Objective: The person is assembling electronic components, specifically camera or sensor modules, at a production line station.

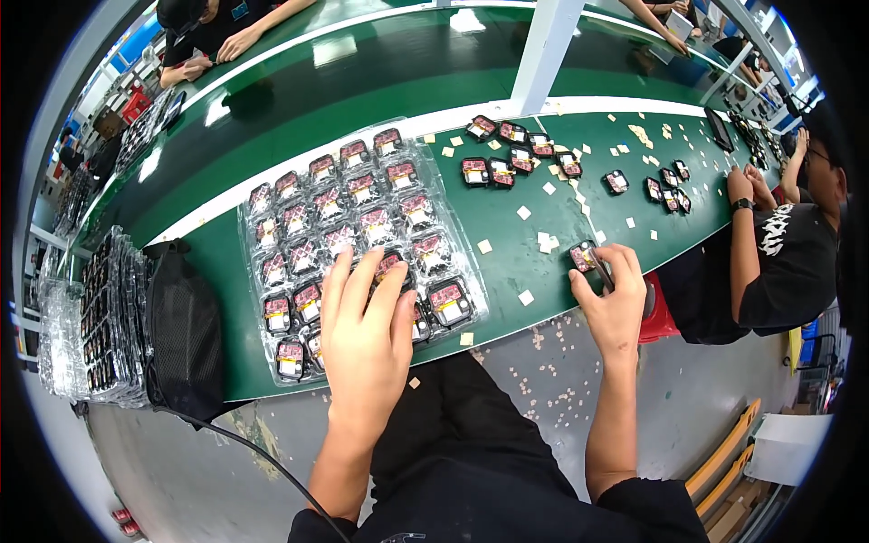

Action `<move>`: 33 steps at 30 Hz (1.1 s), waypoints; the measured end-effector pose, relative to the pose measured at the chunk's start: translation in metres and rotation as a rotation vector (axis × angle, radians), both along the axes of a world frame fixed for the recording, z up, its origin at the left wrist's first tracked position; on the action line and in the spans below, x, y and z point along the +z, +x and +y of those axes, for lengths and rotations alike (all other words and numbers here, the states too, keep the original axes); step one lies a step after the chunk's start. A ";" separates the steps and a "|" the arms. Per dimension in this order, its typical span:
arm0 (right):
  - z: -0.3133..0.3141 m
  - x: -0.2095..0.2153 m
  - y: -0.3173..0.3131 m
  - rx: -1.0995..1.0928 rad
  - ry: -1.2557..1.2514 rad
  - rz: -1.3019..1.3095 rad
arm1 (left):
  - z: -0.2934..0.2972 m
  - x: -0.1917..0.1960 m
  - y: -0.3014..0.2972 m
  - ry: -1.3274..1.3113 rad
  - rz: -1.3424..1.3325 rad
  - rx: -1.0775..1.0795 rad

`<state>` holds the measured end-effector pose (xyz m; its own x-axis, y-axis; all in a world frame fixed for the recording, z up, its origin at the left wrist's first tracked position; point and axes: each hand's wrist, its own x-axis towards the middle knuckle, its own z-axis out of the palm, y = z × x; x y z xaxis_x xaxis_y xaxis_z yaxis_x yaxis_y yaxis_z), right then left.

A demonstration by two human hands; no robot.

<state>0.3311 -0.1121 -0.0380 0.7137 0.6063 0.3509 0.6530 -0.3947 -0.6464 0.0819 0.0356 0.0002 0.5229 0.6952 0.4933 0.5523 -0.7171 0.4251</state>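
Tray (460,244) mid-left, left hand (367,348) over it, fingers spread; right hand (615,312) pinching box (581,258) mid-right near table (507,271) edge, some room between

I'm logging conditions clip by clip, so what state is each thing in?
Left hand: open, fingers spread over the tray
Right hand: fingers bent at a small black unit; exact grip unclear
Clear tray: flat, filled where visible, partly hidden
Tray stack: piled
Loose black units: outside the tray
Pale squares: scattered
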 end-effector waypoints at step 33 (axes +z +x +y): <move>0.005 0.026 -0.098 0.616 0.304 -0.349 | -0.059 -0.026 -0.023 -1.607 -1.239 -0.472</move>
